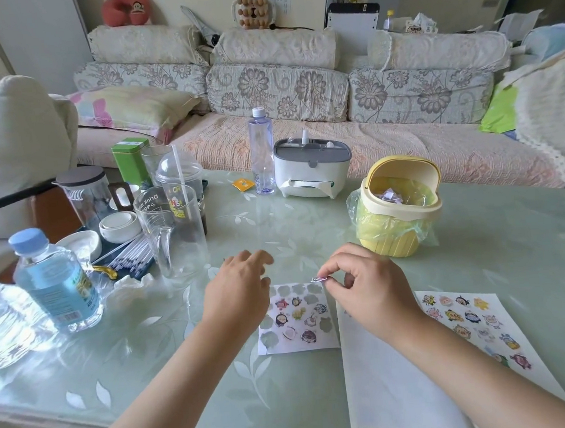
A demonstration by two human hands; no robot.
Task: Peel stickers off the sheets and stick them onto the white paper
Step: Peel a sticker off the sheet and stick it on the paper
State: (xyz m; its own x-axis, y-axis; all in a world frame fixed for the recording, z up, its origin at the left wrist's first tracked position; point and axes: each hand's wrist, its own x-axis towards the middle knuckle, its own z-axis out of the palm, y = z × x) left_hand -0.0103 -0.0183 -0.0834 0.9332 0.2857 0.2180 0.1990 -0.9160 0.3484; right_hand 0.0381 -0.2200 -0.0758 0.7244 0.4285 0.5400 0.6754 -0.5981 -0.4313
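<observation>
Right hand [373, 289] in pinch on sticker [319, 279]

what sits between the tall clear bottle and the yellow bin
A white box with a grey lid stands between the tall clear bottle and the yellow bin, as the head view shows.

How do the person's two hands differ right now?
The right hand pinches a small sticker between thumb and forefinger; the left hand holds nothing, its fingers loosely spread. The right hand sits by the top right corner of the sticker sheet, the left hand over its left edge. Both are bare and palm-down.
</observation>
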